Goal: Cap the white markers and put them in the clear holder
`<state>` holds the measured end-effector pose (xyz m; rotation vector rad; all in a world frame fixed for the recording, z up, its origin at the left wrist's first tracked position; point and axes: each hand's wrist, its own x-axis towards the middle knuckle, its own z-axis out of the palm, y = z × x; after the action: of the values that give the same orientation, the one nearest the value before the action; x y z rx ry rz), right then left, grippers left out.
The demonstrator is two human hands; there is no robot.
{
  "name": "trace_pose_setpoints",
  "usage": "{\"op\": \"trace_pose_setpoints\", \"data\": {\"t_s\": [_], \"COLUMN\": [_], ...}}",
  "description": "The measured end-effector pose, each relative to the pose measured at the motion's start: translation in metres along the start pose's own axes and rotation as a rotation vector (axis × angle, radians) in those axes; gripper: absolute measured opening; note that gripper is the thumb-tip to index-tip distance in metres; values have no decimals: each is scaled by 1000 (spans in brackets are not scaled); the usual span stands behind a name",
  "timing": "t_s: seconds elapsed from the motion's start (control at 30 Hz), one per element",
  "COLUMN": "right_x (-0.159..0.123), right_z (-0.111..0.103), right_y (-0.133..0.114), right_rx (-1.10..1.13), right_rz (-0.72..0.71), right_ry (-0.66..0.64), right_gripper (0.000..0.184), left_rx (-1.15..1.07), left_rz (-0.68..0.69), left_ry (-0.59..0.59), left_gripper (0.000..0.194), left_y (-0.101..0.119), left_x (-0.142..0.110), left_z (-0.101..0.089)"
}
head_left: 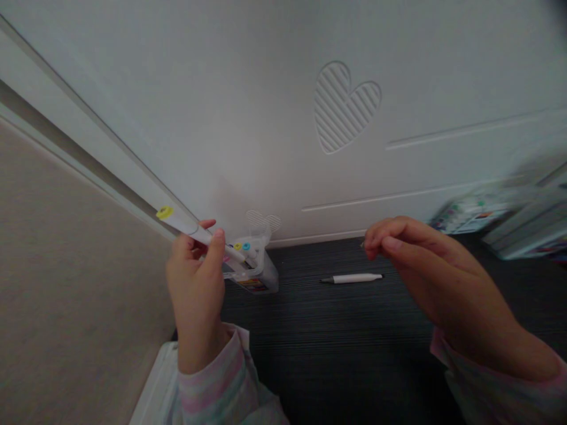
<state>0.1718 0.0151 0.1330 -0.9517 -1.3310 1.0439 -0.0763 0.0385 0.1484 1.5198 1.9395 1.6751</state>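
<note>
My left hand [197, 283] holds a white marker with a yellow end cap [177, 221], tilted up to the left, its lower end hidden behind my fingers. Just behind that hand stands a clear plastic case [257, 271] holding several markers with yellow and blue ends. My right hand [425, 265] hovers at the right with fingers curled together; something tiny may be pinched at the fingertips, too small to tell. A white pen [352, 278] lies on the dark striped mat [336, 342] between my hands, touching neither.
A white panel with an embossed heart [343, 106] rises behind the mat. A beige wall [66, 283] runs along the left. Blurred books or boxes [500, 212] lie at the right edge. A white object [155, 389] sits by my left sleeve.
</note>
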Motion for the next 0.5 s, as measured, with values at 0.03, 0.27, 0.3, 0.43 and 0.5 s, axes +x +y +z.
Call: {"op": "trace_pose_setpoints", "data": {"t_s": [0.03,0.27,0.3,0.43,0.5], "right_x": [0,0,1,2,3], "right_z": [0,-1,-2,-3,-4], "right_y": [0,1,2,6,8], "right_rx": [-4,-30,-39,-55,-53], "right_rz": [3,11,14,19,19], "right_ry": [-3,-17,-20,-33,-41], "right_gripper": [12,14,14,15,16], "left_rx": [68,428,461,592,623], "left_rz": [-8,14,18,-19,-26], "left_ry": [-32,-197,-221,-317,-334], "left_gripper": [31,31,29,21,22], "left_y": [0,5,6,7,6], "left_x": [1,2,2,3,4], "left_z": [-2,-6,-7,-11,-13]}}
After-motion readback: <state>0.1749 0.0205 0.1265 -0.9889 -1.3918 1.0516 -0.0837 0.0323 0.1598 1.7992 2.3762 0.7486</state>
